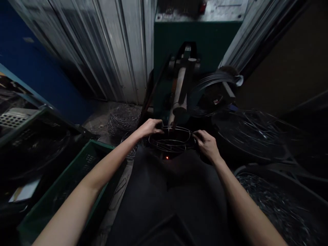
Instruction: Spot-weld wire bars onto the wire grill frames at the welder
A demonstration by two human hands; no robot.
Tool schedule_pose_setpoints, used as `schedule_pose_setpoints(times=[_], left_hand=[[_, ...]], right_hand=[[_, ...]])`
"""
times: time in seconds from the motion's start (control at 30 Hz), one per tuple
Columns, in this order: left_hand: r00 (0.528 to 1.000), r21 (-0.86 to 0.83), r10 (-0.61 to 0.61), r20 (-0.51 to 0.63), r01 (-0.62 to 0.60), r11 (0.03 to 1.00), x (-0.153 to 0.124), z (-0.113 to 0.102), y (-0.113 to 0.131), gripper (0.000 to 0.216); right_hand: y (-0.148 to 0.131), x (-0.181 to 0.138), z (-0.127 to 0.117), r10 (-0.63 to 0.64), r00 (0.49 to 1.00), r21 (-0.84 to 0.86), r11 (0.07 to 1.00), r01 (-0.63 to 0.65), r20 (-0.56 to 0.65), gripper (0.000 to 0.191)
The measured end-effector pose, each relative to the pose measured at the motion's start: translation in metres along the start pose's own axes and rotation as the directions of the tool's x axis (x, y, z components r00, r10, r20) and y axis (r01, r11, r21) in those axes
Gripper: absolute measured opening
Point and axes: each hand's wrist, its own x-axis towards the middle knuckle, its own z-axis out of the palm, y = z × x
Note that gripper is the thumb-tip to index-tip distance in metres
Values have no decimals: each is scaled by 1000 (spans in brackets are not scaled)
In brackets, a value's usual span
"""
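A round frame of bent steel wire [171, 140] lies in front of me, made of several stacked rings. My left hand [150, 128] grips its far left rim, and my right hand [206, 145] holds its right rim. Directly above the frame, the lower tip of a machine's wooden-looking vertical arm [179, 90] meets the far rim near my left hand. A small orange spark [166, 157] glows beneath the frame. The frame's underside is lost in shadow.
A green-and-black machine body [197, 44] stands ahead, with a wire spool [214, 92] to its right. A loose wire bundle [124, 119] sits on the floor at left, beside a green crate [77, 191]. A dark bin of wire pieces [274, 205] lies at lower right.
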Motion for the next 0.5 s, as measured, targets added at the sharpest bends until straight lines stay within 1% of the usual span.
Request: schedule_pose_setpoints(times=[0.07, 0.1, 0.17, 0.2, 0.23, 0.3, 0.37, 0.43, 0.5], left_hand=[[1000, -27, -4, -17, 4, 1000, -7, -5, -5, 42], [999, -31, -2, -48, 0, 1000, -11, -7, -5, 47], [994, -6, 22, -111, -23, 1000, -13, -8, 2, 52], [991, 24, 44, -124, -42, 999, -12, -6, 6, 52], [991, 62, 69, -111, -62, 996, -9, -4, 11, 50], [995, 141, 91, -30, -86, 986, -1, 2, 20, 43], [997, 183, 54, 49, -63, 981, 7, 7, 26, 35], [996, 184, -4, 88, -12, 983, 8, 6, 31, 32], [994, 159, -32, 101, 15, 987, 1, 1, 39, 37]], right_hand=[[-14, 2, 2, -37, 998, -83, 996, 33, -49, 26], [-23, 3, 4, -53, 997, -138, 990, 44, -63, 26], [-38, 5, 9, -77, 994, -241, 969, 58, -73, 24], [-45, 7, 12, -85, 994, -283, 957, 61, -72, 22], [-51, 8, 15, -88, 994, -317, 946, 62, -70, 21], [-57, 8, 17, -87, 995, -364, 929, 61, -57, 18], [-58, 5, 12, -83, 996, -377, 924, 71, -18, 20], [-54, 0, 2, -111, 993, -342, 933, 115, 32, 24], [-49, 1, 0, -176, 984, -247, 952, 180, 42, 29]])
